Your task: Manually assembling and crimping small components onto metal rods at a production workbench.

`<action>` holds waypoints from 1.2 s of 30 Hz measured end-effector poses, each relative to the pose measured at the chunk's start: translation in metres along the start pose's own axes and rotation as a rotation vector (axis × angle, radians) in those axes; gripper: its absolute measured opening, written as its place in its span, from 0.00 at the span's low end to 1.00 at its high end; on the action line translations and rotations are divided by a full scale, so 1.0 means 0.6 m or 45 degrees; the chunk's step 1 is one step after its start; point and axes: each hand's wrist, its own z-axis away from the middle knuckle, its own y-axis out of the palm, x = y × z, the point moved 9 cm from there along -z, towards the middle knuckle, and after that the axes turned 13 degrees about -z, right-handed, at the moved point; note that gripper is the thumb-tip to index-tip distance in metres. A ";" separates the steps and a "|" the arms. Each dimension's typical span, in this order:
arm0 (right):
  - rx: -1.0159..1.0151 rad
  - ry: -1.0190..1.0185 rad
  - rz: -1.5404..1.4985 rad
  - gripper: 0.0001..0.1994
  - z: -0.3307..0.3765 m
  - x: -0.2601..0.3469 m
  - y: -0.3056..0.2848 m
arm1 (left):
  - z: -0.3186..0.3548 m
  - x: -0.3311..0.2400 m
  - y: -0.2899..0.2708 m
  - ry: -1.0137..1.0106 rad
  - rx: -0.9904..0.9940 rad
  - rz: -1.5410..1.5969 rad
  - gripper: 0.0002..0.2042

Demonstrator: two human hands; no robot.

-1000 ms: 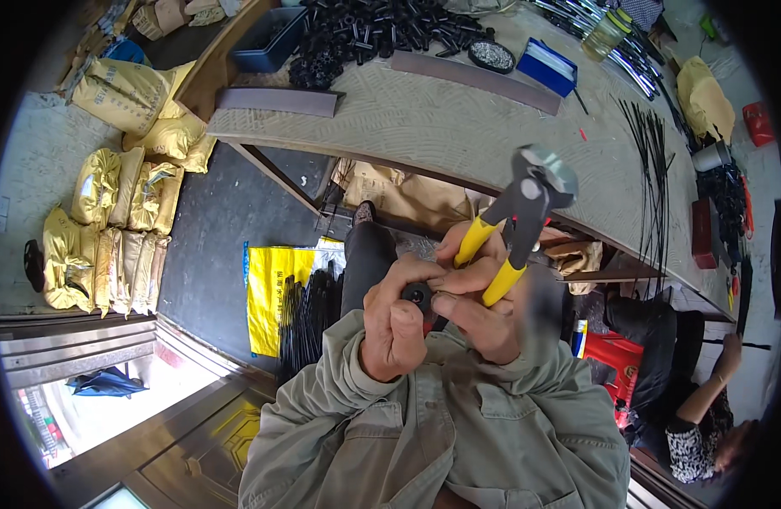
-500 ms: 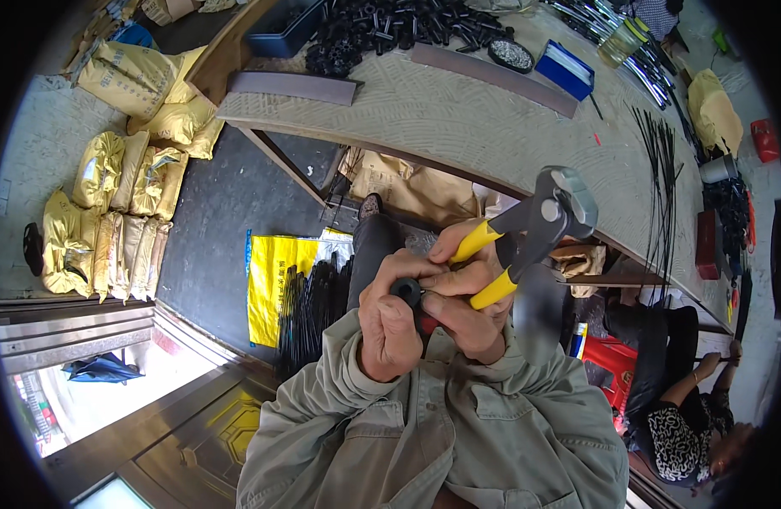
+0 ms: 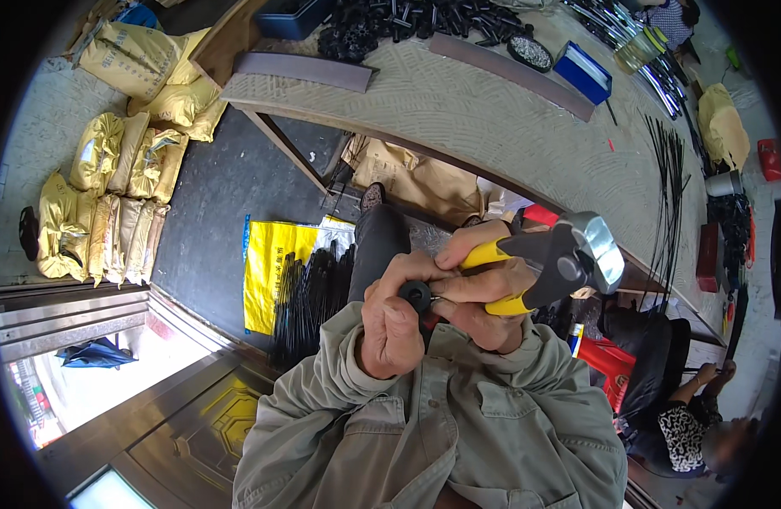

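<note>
Sacks [image 3: 99, 153] in gold wrapping lie stacked at far left, then a yellow sheet [image 3: 261, 271] on the floor with thin black rods [image 3: 316, 293] over it. The left hand [image 3: 389, 318] clamps a round black piece [image 3: 416, 291] between thumb and fingers, before the jacket [image 3: 433, 416]. Against it, the right hand [image 3: 485, 293] has its fingers closed around yellow-handled pliers [image 3: 568, 265], head pointing right. More black rods lie rightward on the workbench [image 3: 501, 127]; a co-worker [image 3: 683, 437] is beyond.

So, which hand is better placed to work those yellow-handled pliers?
Probably the right hand: it holds the yellow-handled pliers, their head clear of both hands, while the left hand is occupied gripping a round black part.
</note>
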 end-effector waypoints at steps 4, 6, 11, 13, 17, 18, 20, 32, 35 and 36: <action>-0.037 0.004 -0.011 0.12 0.002 -0.001 -0.003 | -0.001 0.003 -0.001 0.018 -0.028 -0.021 0.28; -0.071 0.013 -0.071 0.10 0.001 -0.002 -0.008 | -0.005 -0.001 -0.003 0.045 -0.051 -0.041 0.28; -0.054 0.076 -0.096 0.08 -0.001 -0.007 -0.015 | -0.004 0.004 -0.001 0.016 -0.041 -0.035 0.28; 0.101 0.117 0.036 0.08 -0.014 -0.003 -0.008 | 0.009 0.022 0.000 -0.087 -0.029 0.026 0.28; 0.233 0.238 -0.022 0.06 -0.031 -0.011 -0.006 | 0.016 0.030 -0.006 -0.066 -0.091 -0.098 0.29; 0.261 0.286 -0.085 0.06 -0.035 -0.016 -0.004 | 0.017 0.025 -0.009 -0.027 -0.126 -0.175 0.29; 0.335 0.322 -0.087 0.06 -0.043 -0.018 -0.002 | 0.021 0.029 -0.007 -0.092 -0.143 -0.151 0.30; 0.470 0.365 -0.065 0.05 -0.043 -0.042 0.027 | 0.026 0.050 -0.026 -0.284 -0.129 -0.056 0.32; 0.404 0.302 -0.073 0.05 -0.038 -0.041 0.025 | 0.023 0.048 -0.023 -0.229 -0.069 -0.069 0.33; 0.392 0.296 -0.061 0.05 -0.036 -0.042 0.024 | 0.026 0.050 -0.028 -0.194 -0.113 -0.079 0.31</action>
